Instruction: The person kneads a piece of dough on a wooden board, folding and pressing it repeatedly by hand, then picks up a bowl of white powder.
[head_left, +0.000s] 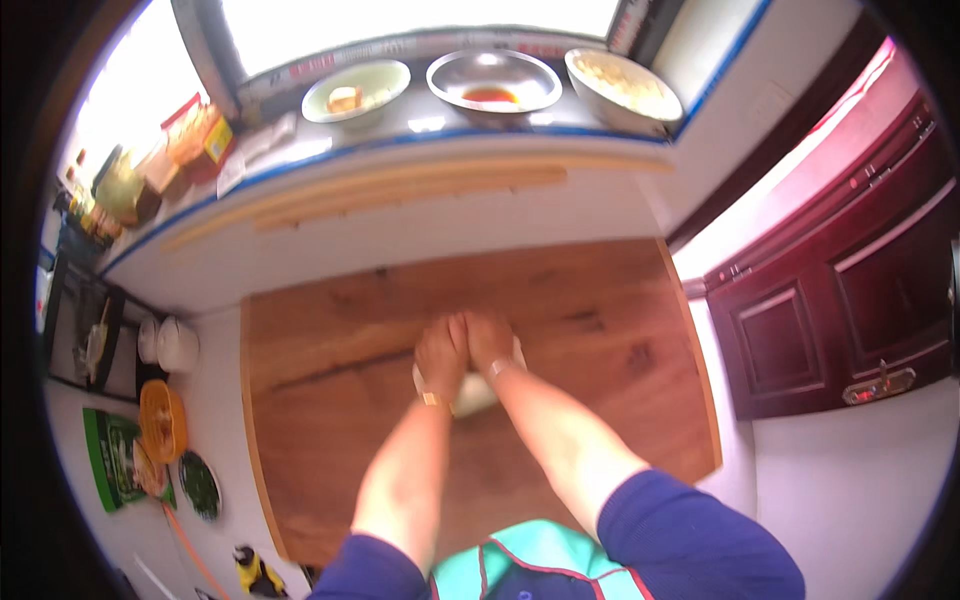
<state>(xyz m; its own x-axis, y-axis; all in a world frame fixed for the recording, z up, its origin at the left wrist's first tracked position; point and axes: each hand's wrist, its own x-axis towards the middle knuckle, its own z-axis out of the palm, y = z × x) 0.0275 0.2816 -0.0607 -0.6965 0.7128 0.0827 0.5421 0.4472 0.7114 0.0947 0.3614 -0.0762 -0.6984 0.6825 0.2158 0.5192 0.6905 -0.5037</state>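
A pale lump that looks like dough point(474, 394) lies on the brown wooden board point(330, 420), near its middle. My left hand point(440, 352) presses down on the lump with its fingers curled over the far side. Close beside it, my right hand point(490, 342) bears on the same lump, fingers bent and slightly blurred. Both arms reach straight forward. Most of the lump is hidden under my palms; its near edge shows between my wrists.
On the ledge beyond stand a pale green bowl point(372, 78), a metal bowl point(490, 96) with reddish liquid and a white bowl point(620, 95) of pale pieces. Long wooden sticks point(420, 185) hang below. Left of the board are a yellow basket point(178, 425) and a green bag point(115, 458).
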